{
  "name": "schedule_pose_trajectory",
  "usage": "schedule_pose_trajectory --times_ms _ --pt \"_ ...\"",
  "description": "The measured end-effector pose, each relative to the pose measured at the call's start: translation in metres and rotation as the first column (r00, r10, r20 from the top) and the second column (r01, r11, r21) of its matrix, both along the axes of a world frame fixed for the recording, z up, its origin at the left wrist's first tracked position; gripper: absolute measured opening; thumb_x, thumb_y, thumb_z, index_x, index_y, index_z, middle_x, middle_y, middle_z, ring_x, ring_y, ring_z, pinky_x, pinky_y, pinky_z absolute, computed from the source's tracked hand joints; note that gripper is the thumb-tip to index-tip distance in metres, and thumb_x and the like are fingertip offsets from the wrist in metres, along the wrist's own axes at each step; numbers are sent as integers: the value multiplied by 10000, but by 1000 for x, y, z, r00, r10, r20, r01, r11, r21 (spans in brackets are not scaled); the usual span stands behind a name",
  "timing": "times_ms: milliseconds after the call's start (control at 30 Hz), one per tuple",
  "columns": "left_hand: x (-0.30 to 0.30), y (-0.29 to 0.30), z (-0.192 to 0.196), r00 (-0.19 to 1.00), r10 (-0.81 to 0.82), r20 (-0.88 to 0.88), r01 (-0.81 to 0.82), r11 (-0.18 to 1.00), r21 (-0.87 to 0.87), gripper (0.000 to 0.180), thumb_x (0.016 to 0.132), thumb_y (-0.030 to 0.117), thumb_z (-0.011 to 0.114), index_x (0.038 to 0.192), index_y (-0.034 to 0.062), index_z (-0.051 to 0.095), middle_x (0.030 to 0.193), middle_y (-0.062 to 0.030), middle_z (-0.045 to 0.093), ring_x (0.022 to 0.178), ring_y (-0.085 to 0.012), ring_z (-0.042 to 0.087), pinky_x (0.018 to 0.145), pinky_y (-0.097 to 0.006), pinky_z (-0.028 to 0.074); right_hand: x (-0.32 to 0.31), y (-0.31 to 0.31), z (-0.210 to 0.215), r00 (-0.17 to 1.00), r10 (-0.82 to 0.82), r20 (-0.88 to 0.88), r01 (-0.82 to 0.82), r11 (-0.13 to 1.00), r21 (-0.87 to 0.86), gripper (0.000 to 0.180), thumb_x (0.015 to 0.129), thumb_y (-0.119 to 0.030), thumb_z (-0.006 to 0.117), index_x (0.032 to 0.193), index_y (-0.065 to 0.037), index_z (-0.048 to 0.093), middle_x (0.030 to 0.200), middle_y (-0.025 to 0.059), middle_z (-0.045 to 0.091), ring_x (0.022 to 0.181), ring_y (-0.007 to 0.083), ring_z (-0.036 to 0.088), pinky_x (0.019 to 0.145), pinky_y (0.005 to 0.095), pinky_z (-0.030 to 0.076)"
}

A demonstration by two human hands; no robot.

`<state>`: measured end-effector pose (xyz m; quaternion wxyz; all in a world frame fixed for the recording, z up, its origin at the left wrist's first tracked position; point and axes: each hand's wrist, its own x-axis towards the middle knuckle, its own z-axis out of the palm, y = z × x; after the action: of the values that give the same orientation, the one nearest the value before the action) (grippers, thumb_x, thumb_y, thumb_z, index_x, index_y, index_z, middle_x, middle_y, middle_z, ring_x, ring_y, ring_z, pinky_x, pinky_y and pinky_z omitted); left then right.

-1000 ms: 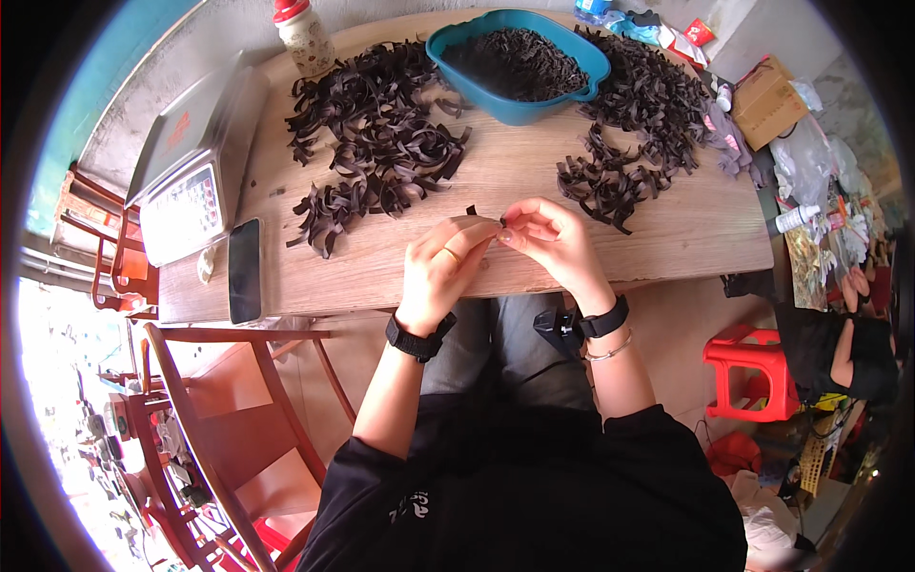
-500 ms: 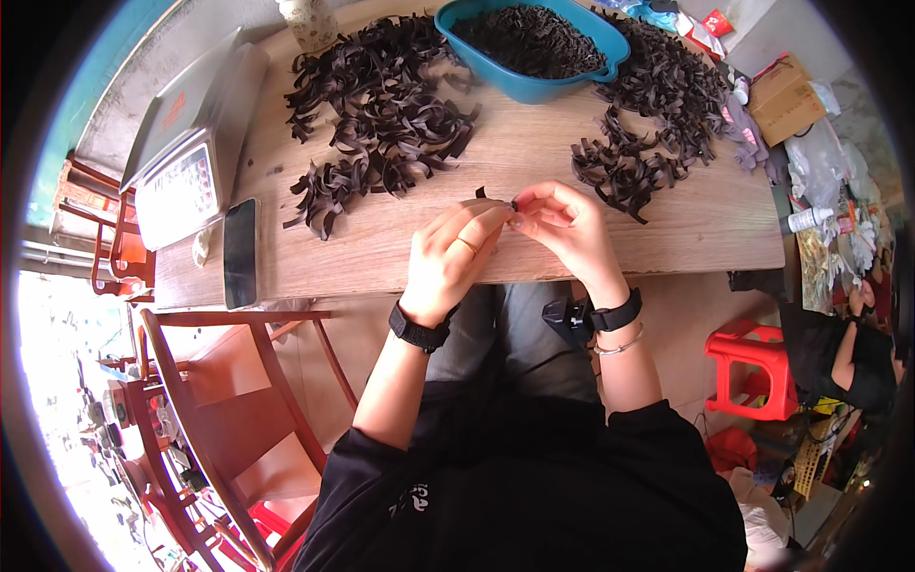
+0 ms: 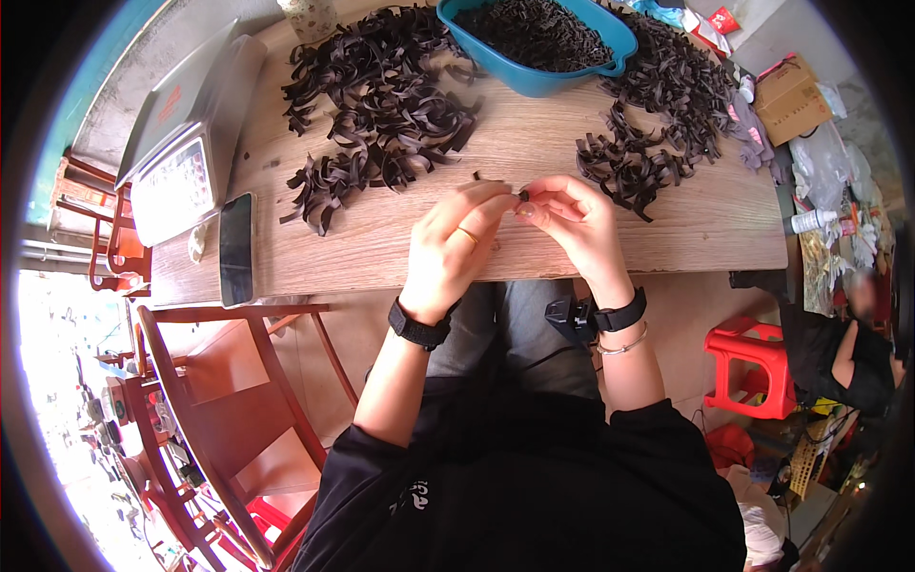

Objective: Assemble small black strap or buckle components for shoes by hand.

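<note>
Currently we pinch one small dark piece [image 3: 523,195] between both hands: left hand [image 3: 456,250] and right hand [image 3: 578,221], grip narrow, fingertip-only, held just above the worktop [image 3: 534,124] near edge, between two dark strip piles [image 3: 381,105], for close handling.

1. A weighing scale [image 3: 181,153] sits at the left end of the wooden table [image 3: 534,238].
2. A dark phone [image 3: 236,250] lies flat near the table's front left corner, just beside the scale.
3. A teal tub [image 3: 610,62] stands at the far edge.
4. A wooden chair [image 3: 238,400] stands below the front left corner.
5. A red plastic stool [image 3: 753,367] stands beyond the front right corner.
6. A cardboard box [image 3: 789,95] rests off the right end.
</note>
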<state>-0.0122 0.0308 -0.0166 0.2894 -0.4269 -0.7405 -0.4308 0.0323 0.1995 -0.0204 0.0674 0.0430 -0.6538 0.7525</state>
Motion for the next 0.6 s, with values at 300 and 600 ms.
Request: schedule_pose_trajectory --times_ms 300,600 --pt "3 -3 1 997 82 6 -82 997 4 234 679 -46 719 869 72 652 850 -50 687 770 -224 660 667 -314 527 1 0 3 998 51 33 -51 999 8 215 823 -20 693 1004 45 598 967 71 642 909 100 607 848 248 501" --pt "-5 3 -2 988 94 -121 -88 995 51 250 687 -1 717 913 70 639 841 -34 669 723 -204 647 628 -322 528 0 -3 -2 997 -71 -44 71 997 -18 230 823 26 667 1040 51 594 998 79 645 921 122 619 858 256 501"
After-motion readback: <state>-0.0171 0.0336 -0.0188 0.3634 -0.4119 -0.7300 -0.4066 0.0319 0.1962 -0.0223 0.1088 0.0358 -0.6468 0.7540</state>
